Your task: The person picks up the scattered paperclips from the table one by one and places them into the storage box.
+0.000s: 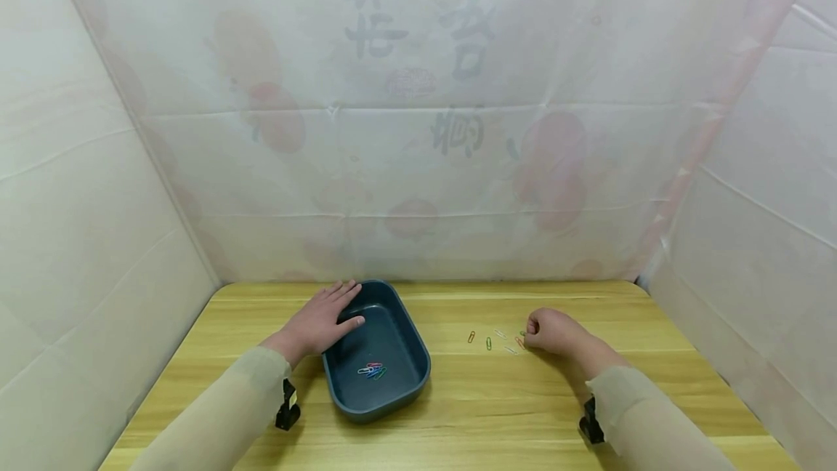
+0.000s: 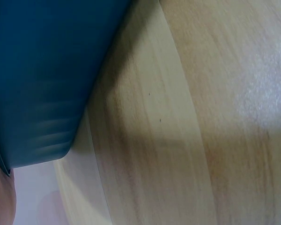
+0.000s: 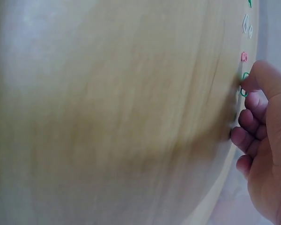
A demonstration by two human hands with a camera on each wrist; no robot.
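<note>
Green paper clip (image 3: 244,84) | lying flat, axis unclear | right hand (image 1: 552,331) pinching it

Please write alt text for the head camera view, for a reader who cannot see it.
A person's left hand rests on the rim of a dark blue tray holding a few coloured paper clips, on a wooden table. The right hand, fingers curled, touches loose paper clips lying to the tray's right.
</note>
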